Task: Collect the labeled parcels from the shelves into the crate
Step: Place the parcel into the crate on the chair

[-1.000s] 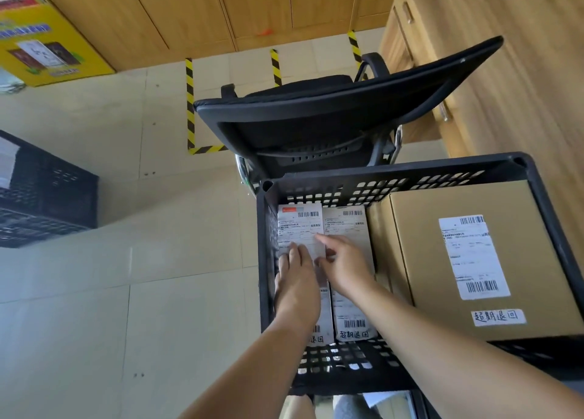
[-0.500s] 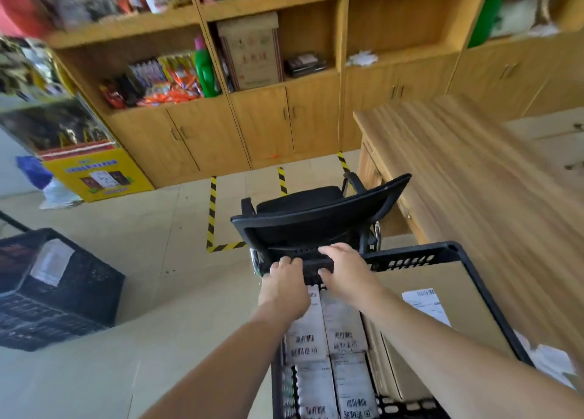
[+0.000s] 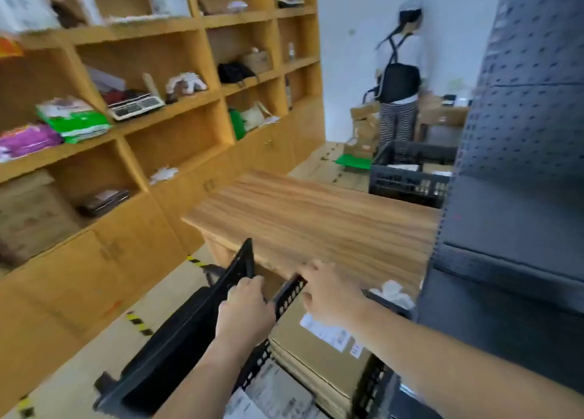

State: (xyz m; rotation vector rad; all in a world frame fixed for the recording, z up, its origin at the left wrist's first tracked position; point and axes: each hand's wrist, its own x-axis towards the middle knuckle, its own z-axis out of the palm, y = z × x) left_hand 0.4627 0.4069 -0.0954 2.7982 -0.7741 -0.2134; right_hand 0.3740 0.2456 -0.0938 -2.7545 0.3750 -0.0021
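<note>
Left grip (image 3: 246,308) clamps curled fingers on the rim of the black crate (image 3: 289,294), lower centre. Right grip (image 3: 331,295) curls over that rim just beside it. Inside lies a labeled cardboard parcel (image 3: 316,352), with smaller labeled parcels (image 3: 278,393) at the bottom edge.

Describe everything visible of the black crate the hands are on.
The crate is black, plastic-looking, its walls pierced by rows of slots. Only the far rim, parts of two walls and the inside show, blurred. It sits beside a black chair, just short of the wooden desk. The left hand grips the far rim with curled fingers; the right hand seems to grip it too. Inside lie a cardboard box with a white label and smaller labelled parcels.
</note>
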